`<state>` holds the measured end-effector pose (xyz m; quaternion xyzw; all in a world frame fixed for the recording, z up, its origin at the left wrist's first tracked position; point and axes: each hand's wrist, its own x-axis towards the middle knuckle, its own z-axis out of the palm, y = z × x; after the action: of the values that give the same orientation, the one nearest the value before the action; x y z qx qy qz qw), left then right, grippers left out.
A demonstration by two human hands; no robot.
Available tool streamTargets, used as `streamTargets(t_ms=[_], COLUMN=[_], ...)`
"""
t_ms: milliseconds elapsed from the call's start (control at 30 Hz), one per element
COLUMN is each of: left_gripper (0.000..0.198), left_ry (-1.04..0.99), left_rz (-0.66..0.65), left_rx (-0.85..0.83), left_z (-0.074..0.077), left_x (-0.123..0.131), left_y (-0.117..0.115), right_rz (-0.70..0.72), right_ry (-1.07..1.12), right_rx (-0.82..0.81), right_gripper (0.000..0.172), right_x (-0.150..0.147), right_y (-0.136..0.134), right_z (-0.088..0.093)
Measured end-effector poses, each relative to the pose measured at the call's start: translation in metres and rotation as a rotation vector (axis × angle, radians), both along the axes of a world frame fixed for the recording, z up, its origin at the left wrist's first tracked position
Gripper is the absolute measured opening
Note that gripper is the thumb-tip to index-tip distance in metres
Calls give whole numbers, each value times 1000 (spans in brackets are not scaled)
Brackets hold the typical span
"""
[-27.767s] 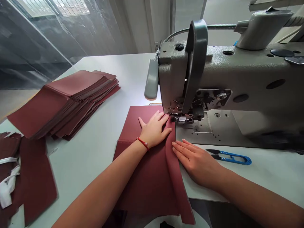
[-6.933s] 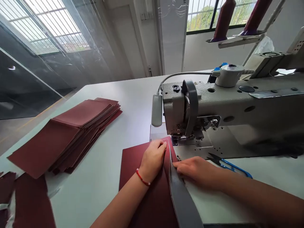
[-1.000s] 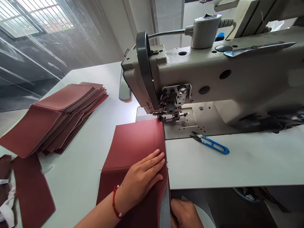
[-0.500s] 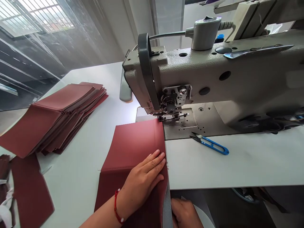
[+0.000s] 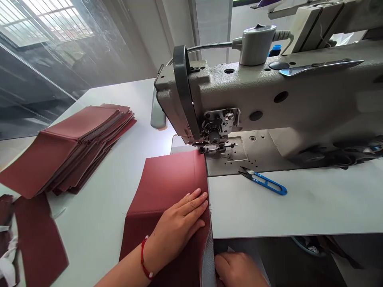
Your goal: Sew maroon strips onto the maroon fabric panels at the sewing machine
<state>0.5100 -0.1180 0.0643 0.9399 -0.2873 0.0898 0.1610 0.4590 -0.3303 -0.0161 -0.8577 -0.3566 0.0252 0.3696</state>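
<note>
A maroon leather panel (image 5: 167,179) with a stitched seam across it lies on the white table, its far right corner under the presser foot (image 5: 202,150) of a sewing machine (image 5: 254,93). My left hand (image 5: 179,223), wearing a red cord bracelet, rests flat on the panel beside its right edge, fingers stretched out. Below the table's front edge, my right hand (image 5: 239,269) is curled against the panel's hanging right side, where grey backing (image 5: 208,259) shows. Its fingertips are partly hidden; a bit of maroon material shows beneath them.
Stacked maroon panels (image 5: 80,135) lie at the left, with another maroon piece (image 5: 40,239) nearer me. Blue thread snips (image 5: 265,182) rest right of the panel, before the machine bed. The table's front edge (image 5: 284,236) runs along the right.
My right hand has shifted slightly, with more of its back and wrist now showing. My left wrist has moved a little left; its fingers stay on the panel. The view has shifted slightly.
</note>
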Motion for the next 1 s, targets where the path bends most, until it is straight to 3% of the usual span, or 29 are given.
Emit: streamTargets(t_ms=[133, 233, 400, 500, 667, 767, 1000], left_gripper=[33, 32, 29, 27, 41, 28, 19], left_ry=[-3, -21, 36, 72, 116, 126, 190], left_rz=[6, 20, 70, 82, 112, 137, 197], left_rx=[32, 13, -57, -71, -96, -161, -237], left_z=[-1, -2, -2, -1, -2, -4, 0], left_x=[-1, -2, -4, -4, 1, 3, 8], left_y=[-1, -2, -3, -1, 8, 10, 10], right_rz=[44, 64, 178, 198, 258, 307, 331], right_ry=[-226, -428, -510, -525, -497, -493, -541], right_rx=[76, 81, 9, -9, -43, -62, -77], right_gripper=[28, 33, 36, 38, 43, 46, 46], right_x=[38, 65, 80, 79, 82, 86, 93], right_y=[-16, -9, 8, 5, -3, -4, -1], right_z=[53, 73, 63, 59, 58, 58, 61])
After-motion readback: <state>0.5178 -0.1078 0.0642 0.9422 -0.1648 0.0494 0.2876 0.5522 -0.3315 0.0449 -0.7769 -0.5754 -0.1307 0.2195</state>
